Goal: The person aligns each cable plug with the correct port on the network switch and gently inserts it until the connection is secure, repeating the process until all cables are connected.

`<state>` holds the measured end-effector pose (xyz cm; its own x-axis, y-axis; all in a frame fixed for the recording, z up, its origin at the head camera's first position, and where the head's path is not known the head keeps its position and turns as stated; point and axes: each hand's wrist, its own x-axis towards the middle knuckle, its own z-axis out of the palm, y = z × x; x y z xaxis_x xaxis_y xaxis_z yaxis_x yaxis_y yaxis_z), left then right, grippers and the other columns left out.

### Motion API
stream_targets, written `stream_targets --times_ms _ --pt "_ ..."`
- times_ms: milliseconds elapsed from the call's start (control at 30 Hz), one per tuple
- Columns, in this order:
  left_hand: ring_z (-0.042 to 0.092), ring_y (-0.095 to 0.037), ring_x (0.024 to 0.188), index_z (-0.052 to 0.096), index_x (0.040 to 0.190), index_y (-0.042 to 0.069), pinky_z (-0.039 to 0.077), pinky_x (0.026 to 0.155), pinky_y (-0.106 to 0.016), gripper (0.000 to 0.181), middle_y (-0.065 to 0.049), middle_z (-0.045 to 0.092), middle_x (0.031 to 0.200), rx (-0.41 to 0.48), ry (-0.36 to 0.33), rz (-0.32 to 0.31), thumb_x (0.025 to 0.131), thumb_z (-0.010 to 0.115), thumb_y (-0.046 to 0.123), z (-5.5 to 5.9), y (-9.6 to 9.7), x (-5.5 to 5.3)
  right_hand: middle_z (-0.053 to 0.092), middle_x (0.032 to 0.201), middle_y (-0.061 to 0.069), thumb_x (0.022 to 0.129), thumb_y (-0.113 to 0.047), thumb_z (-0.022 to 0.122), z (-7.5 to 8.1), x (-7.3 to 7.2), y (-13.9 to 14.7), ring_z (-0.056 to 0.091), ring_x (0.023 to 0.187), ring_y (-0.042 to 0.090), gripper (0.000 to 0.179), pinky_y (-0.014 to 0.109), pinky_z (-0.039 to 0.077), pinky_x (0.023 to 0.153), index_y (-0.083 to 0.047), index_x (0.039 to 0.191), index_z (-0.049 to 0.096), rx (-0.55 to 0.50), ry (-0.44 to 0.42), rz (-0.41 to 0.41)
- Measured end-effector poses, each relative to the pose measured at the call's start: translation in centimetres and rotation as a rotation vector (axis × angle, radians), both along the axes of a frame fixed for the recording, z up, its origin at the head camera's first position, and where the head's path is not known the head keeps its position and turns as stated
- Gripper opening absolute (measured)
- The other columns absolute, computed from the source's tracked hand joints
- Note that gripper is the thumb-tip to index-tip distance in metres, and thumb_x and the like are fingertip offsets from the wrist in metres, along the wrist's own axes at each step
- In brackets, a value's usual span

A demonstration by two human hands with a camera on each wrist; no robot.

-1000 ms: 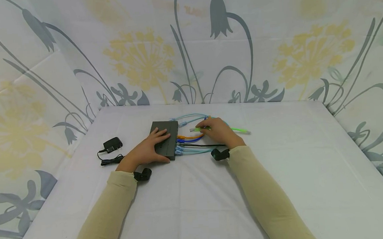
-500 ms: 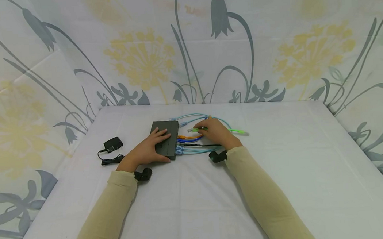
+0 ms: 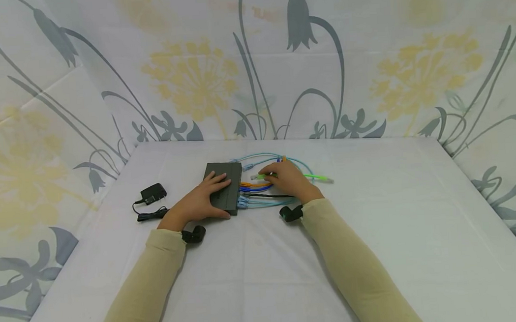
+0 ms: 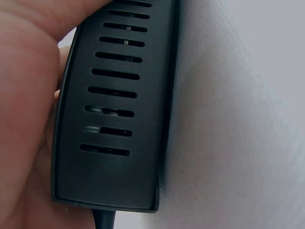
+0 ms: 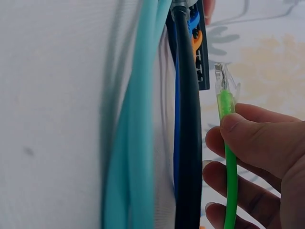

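Observation:
My left hand (image 3: pixel 198 199) rests on a dark network switch (image 3: pixel 228 202) with its fingers spread over the top and its thumb along the near side. The left wrist view shows the vented end of the switch (image 4: pixel 107 171) and a cord at its lower edge. Between thumb and fingers my right hand (image 3: pixel 292 181) pinches a bright green network cable (image 5: pixel 231 176) just behind its clear plug. That plug points toward the switch's port row (image 5: pixel 204 76) and stands apart from it. Orange (image 3: pixel 252 184), blue (image 3: pixel 257 189), black (image 3: pixel 269 196) and light blue cables (image 3: pixel 265 204) run from the switch's right side.
A black power adapter (image 3: pixel 153 192) lies left of the switch, with its bundled cord (image 3: pixel 152 215) beside it. Behind my right hand curves another light blue cable (image 3: pixel 257 155), its plug (image 3: pixel 247 167) loose near the switch. White cloth (image 3: pixel 265 278) covers the table; patterned fabric (image 3: pixel 269 62) hangs behind.
My right hand has shifted slightly left, bringing the green cable's plug closer to the switch. My left hand stays in place on the switch.

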<state>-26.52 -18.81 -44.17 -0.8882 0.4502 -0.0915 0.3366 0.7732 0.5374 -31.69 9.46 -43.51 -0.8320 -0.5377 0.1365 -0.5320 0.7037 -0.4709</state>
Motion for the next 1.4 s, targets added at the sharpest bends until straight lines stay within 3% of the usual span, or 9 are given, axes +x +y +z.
stream_targets --times_ms 200,300,400,500,1400 --pt "-0.003 -0.027 0.153 0.032 0.153 0.025 0.023 0.116 -0.058 0.102 0.005 0.016 0.163 -0.008 0.016 -0.001 0.069 0.084 0.049 -0.3 -0.1 -0.2 0.071 0.116 0.004 0.096 -0.018 0.061 0.0 0.0 -0.4 0.065 0.113 0.021 0.026 0.048 0.033 0.115 -0.014 0.120 0.071 -0.001 -0.020 -0.008" --pt "-0.003 -0.028 0.153 0.032 0.153 0.025 0.022 0.117 -0.058 0.102 0.005 0.016 0.163 -0.006 0.015 -0.003 0.069 0.084 0.049 -0.3 -0.1 -0.1 0.071 0.117 0.004 0.096 -0.018 0.061 0.0 0.0 -0.6 0.065 0.113 0.021 0.026 0.047 0.034 0.114 -0.014 0.120 0.070 -0.003 -0.025 -0.009" --pt "-0.004 -0.029 0.152 0.032 0.153 0.025 0.022 0.116 -0.060 0.102 0.003 0.016 0.164 0.002 0.003 -0.007 0.069 0.085 0.049 -0.1 -0.1 0.0 0.070 0.119 0.004 0.097 -0.019 0.060 -0.1 0.0 -1.0 0.065 0.112 0.021 0.026 0.041 0.048 0.102 -0.015 0.121 0.070 -0.002 -0.047 -0.008" --pt "-0.004 -0.029 0.152 0.031 0.153 0.025 0.021 0.116 -0.060 0.102 0.002 0.015 0.164 0.005 -0.010 -0.009 0.069 0.084 0.049 0.0 0.0 0.0 0.069 0.121 0.005 0.098 -0.019 0.059 -0.1 0.0 -1.3 0.064 0.112 0.021 0.027 0.039 0.051 0.097 -0.015 0.122 0.069 0.007 -0.068 -0.007" --pt "-0.004 -0.028 0.152 0.031 0.153 0.026 0.021 0.117 -0.059 0.102 0.004 0.015 0.164 0.007 -0.015 -0.003 0.070 0.084 0.049 0.2 -0.1 0.1 0.071 0.111 0.006 0.098 -0.019 0.058 -1.1 -0.5 -3.2 0.066 0.100 0.021 0.026 0.038 0.054 0.089 -0.013 0.121 0.069 0.053 -0.056 -0.037"
